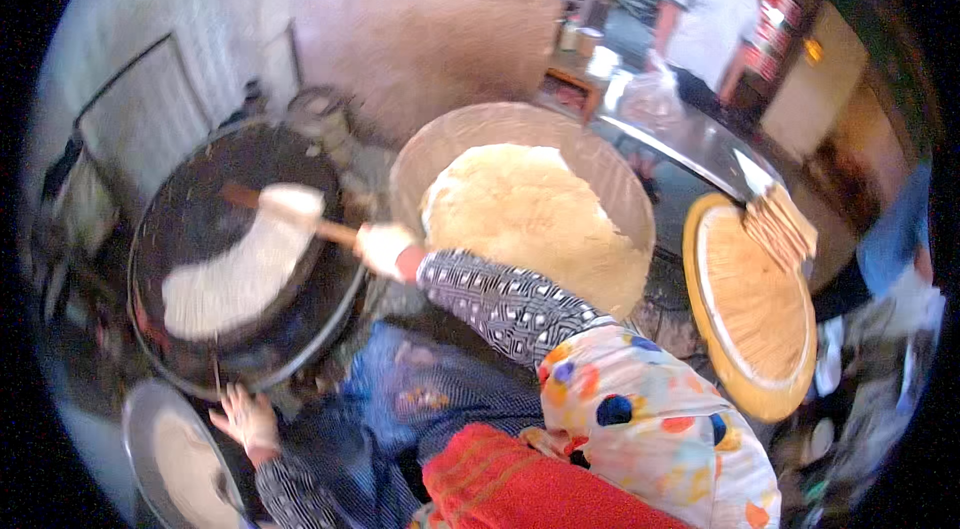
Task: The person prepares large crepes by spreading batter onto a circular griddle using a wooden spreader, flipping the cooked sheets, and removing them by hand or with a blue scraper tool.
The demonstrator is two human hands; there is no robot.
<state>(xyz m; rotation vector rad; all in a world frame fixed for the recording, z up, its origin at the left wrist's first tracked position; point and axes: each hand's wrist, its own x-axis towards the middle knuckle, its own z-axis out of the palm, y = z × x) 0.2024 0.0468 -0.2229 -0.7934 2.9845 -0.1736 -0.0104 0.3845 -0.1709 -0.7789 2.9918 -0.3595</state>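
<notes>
My right hand [385, 249] is closed round the handle of a wooden stick [338, 232], which reaches left over a dark round griddle [300, 154]. A pale, thin flatbread [230, 279] lies as a curved strip on the griddle, its upper end draped over the stick. By the griddle's near rim, my left hand [245, 419] has its fingers spread and nothing clearly in it. A thin line runs from the flatbread down towards that hand; what it is I cannot tell. Beside the left hand stands a metal basin [140, 429] of pale batter [180, 469].
A wide round tray [410, 164] holds a heap of tan flatbreads [520, 209]. On the right are a round wooden board [700, 319] and a stack of folded brown pieces [780, 229]. A person [710, 29] stands beyond a metal counter [700, 154] with a plastic bag.
</notes>
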